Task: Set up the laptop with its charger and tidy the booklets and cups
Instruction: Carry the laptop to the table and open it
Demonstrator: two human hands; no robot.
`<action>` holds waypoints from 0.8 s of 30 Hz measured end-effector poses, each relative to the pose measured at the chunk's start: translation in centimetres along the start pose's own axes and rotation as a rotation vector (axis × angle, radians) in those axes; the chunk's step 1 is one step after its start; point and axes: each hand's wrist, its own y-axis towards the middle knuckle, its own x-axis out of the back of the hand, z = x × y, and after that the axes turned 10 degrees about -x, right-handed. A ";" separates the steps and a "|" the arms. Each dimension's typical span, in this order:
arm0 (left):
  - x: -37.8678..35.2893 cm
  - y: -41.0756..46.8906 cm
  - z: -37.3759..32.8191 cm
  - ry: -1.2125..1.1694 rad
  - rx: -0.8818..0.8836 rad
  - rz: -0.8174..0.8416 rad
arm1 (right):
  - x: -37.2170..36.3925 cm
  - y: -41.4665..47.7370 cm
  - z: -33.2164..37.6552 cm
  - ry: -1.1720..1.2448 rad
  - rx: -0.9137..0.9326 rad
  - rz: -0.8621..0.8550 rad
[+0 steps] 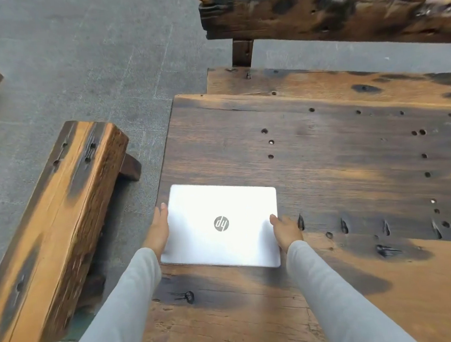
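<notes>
Two grips flank the closed silver laptop (220, 225). The left grip (160, 230) lies released along its left edge, fingers straight and pressed flat to the side. The right grip (287, 232) grasps its right edge, thumb on the lid and fingers curled down beside it.

The laptop lies flat on the wooden counter (354, 174), logo up. Its left edge is just beside the counter's left edge, so the left grip hangs over the drop. Right of the laptop and beyond it runs wide bare wood, pitted with holes.

Left of the laptop, past a strip of grey floor (75, 61), stands a low bench (56, 224). Beyond the laptop, a backed bench (314, 12) lines the counter's far edge.
</notes>
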 end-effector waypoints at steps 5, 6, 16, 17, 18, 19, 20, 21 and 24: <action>-1.2 0.8 0.4 -0.023 0.030 -0.074 | -0.3 1.1 -0.1 0.129 -0.085 -0.036; -1.3 1.0 0.5 -0.014 0.020 -0.086 | -0.5 1.3 -0.2 0.152 -0.101 -0.049; 1.1 2.0 1.0 -0.280 0.207 -0.025 | -2.0 2.1 -0.1 0.282 -0.136 -0.061; 1.4 1.8 1.1 -0.280 0.210 -0.035 | -2.0 1.9 -0.1 0.288 -0.134 -0.070; 1.6 1.4 1.4 -0.264 0.209 -0.049 | -2.0 1.7 0.0 0.292 -0.125 -0.075; 1.9 0.9 1.7 -0.251 0.211 -0.058 | -2.0 1.4 -0.1 0.300 -0.115 -0.076; 2.1 0.3 2.0 -0.247 0.214 -0.064 | -1.8 1.1 -0.3 0.305 -0.109 -0.075; 2.3 -0.5 2.3 -0.245 0.208 -0.072 | -1.6 0.6 -0.4 0.307 -0.107 -0.074; 2.9 -2.8 3.7 -0.238 0.159 -0.128 | -0.9 -1.1 -1.6 0.317 -0.095 -0.066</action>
